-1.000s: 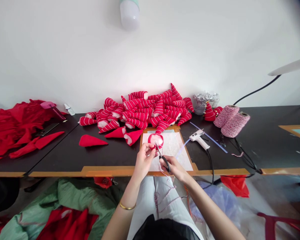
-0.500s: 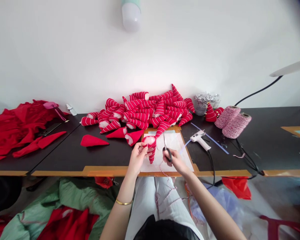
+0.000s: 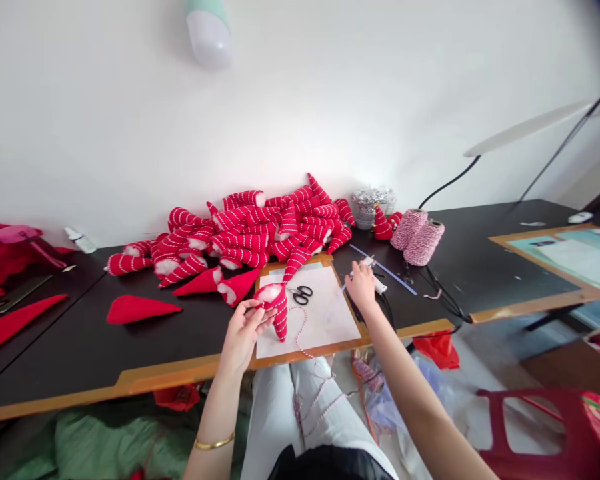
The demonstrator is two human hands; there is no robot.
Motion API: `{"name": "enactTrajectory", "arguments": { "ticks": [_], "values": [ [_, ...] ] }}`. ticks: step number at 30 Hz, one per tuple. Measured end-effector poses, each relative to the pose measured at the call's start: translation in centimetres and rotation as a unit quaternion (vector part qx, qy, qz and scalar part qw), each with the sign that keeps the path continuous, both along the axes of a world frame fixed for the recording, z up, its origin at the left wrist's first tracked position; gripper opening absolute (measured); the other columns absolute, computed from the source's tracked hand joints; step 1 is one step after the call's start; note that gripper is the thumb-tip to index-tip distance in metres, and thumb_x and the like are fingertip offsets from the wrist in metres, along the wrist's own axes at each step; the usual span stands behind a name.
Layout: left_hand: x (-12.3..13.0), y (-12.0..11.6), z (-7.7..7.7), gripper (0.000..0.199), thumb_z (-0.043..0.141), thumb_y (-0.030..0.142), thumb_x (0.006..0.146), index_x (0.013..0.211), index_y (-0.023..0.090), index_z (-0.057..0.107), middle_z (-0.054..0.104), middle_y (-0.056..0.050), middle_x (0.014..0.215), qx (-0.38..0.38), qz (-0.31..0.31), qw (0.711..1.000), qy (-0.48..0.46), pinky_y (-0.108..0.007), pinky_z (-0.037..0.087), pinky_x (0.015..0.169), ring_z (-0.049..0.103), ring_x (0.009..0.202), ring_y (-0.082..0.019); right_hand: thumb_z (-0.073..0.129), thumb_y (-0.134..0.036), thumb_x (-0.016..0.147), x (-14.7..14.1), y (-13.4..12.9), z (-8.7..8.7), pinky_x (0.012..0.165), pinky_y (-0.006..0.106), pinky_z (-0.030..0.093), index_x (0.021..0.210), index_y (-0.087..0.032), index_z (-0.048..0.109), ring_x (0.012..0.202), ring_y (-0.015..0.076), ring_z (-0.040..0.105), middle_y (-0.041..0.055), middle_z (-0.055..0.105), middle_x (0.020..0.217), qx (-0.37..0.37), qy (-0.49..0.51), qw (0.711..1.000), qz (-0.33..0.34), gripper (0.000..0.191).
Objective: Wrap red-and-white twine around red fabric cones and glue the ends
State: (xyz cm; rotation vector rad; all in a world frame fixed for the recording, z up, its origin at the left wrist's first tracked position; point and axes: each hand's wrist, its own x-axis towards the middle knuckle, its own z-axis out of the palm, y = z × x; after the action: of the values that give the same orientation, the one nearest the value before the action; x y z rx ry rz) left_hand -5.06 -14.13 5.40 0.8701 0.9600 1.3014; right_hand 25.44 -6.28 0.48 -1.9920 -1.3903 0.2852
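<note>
While the left hand (image 3: 241, 337) grips a red striped cone hat (image 3: 277, 310) over the left edge of the white paper (image 3: 313, 320), the right hand (image 3: 363, 287) sits on a white glue gun (image 3: 379, 284), but you cannot tell if it is squeezing. Black scissors (image 3: 301, 295) now lie on the paper and are no longer in the right hand. Red and white string (image 3: 299, 330) runs from the hat over the wood edge of the board (image 3: 310, 353), which sits close to the front of the black worktop (image 3: 70, 347).

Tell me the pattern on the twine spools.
The twine spools show a red-and-white twist, clearest in the head view.
</note>
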Motion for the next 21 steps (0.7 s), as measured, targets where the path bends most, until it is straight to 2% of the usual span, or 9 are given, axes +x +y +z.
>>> {"name": "enactTrajectory", "arguments": {
  "ticks": [2, 4, 8, 12, 14, 16, 18, 19, 21],
  "values": [
    [0.0, 0.1, 0.0, 0.053, 0.09, 0.039, 0.065, 0.098, 0.019, 0.053, 0.076, -0.004, 0.089, -0.003, -0.005, 1.0, -0.001, -0.035, 0.058, 0.087, 0.076, 0.09, -0.021, 0.049, -0.007, 0.087, 2.7, -0.2, 0.0, 0.112, 0.063, 0.027, 0.141, -0.002, 0.052, 0.144, 0.0428, 0.037, 0.0335, 0.05, 0.145, -0.026, -0.019, 0.997, -0.065, 0.054],
    [0.2, 0.2, 0.0, 0.055, 0.091, 0.039, 0.063, 0.096, 0.019, 0.053, 0.075, -0.003, 0.086, -0.008, -0.007, 1.0, -0.003, -0.035, 0.058, 0.086, 0.076, 0.089, -0.022, 0.051, -0.002, 0.082, 4.8, -0.4, -0.2, 0.112, 0.064, 0.026, 0.13, 0.001, 0.059, 0.138, 0.0438, 0.044, 0.0349, 0.059, 0.133, -0.051, -0.019, 0.995, -0.09, 0.049],
    [0.6, 0.1, 0.0, 0.054, 0.091, 0.039, 0.063, 0.096, 0.019, 0.054, 0.075, -0.002, 0.086, -0.005, -0.008, 1.0, -0.005, -0.035, 0.058, 0.086, 0.076, 0.091, -0.022, 0.057, -0.002, 0.074, 7.6, 0.0, 0.2, 0.107, 0.05, 0.039, 0.104, -0.004, 0.068, 0.126, 0.0402, 0.056, 0.0301, 0.067, 0.116, -0.062, 0.021, 0.995, -0.077, 0.032],
    [0.6, -0.1, -0.1, 0.051, 0.09, 0.038, 0.065, 0.096, 0.02, 0.054, 0.075, -0.003, 0.086, -0.007, -0.012, 1.0, -0.005, -0.033, 0.057, 0.085, 0.076, 0.089, -0.021, 0.057, -0.011, 0.075, 8.7, 0.0, 2.0, 0.094, 0.042, 0.05, 0.096, -0.011, 0.066, 0.106, 0.033, 0.067, 0.0179, 0.073, 0.093, -0.036, 0.104, 0.993, -0.037, 0.023],
    [0.5, -0.1, -0.3, 0.049, 0.09, 0.038, 0.066, 0.096, 0.02, 0.054, 0.075, -0.002, 0.086, -0.007, -0.014, 1.0, -0.007, -0.033, 0.057, 0.084, 0.076, 0.089, -0.021, 0.054, -0.02, 0.08, 7.6, -1.1, 2.9, 0.087, 0.037, 0.055, 0.099, -0.014, 0.065, 0.097, 0.0278, 0.07, 0.0116, 0.072, 0.088, -0.012, 0.157, 0.988, 0.005, 0.022],
    [0.5, -0.1, -0.5, 0.048, 0.089, 0.038, 0.068, 0.096, 0.02, 0.054, 0.074, -0.002, 0.085, -0.006, -0.02, 1.0, -0.011, -0.032, 0.056, 0.085, 0.075, 0.09, -0.02, 0.052, -0.03, 0.085, 5.3, -3.3, 3.7, 0.083, 0.033, 0.057, 0.096, -0.018, 0.064, 0.091, 0.0229, 0.071, 0.0071, 0.072, 0.088, 0.024, 0.234, 0.969, 0.071, 0.02],
    [0.5, 0.0, -0.7, 0.047, 0.088, 0.037, 0.069, 0.096, 0.02, 0.054, 0.074, -0.002, 0.086, -0.006, -0.024, 1.0, -0.017, -0.032, 0.056, 0.085, 0.075, 0.089, -0.02, 0.056, -0.043, 0.087, 2.1, -6.4, 4.4, 0.084, 0.035, 0.057, 0.08, -0.019, 0.064, 0.085, 0.0229, 0.07, 0.0075, 0.071, 0.083, 0.072, 0.382, 0.906, 0.168, 0.027],
    [0.5, 0.0, -0.7, 0.046, 0.088, 0.036, 0.069, 0.096, 0.02, 0.054, 0.074, -0.002, 0.086, -0.006, -0.024, 0.999, -0.021, -0.032, 0.056, 0.085, 0.075, 0.089, -0.019, 0.059, -0.048, 0.087, 0.4, -8.0, 4.7, 0.084, 0.035, 0.057, 0.073, -0.019, 0.064, 0.081, 0.0228, 0.069, 0.0078, 0.07, 0.078, 0.063, 0.418, 0.882, 0.206, 0.033],
    [0.5, 0.0, -0.8, 0.045, 0.088, 0.035, 0.07, 0.096, 0.02, 0.054, 0.074, -0.002, 0.088, -0.005, -0.027, 0.999, -0.028, -0.033, 0.056, 0.086, 0.075, 0.089, -0.019, 0.06, -0.052, 0.088, -2.8, -10.8, 5.4, 0.085, 0.036, 0.056, 0.072, -0.018, 0.067, 0.081, 0.0234, 0.07, 0.009, 0.072, 0.077, 0.012, 0.437, 0.857, 0.273, 0.038]
  ]
}}
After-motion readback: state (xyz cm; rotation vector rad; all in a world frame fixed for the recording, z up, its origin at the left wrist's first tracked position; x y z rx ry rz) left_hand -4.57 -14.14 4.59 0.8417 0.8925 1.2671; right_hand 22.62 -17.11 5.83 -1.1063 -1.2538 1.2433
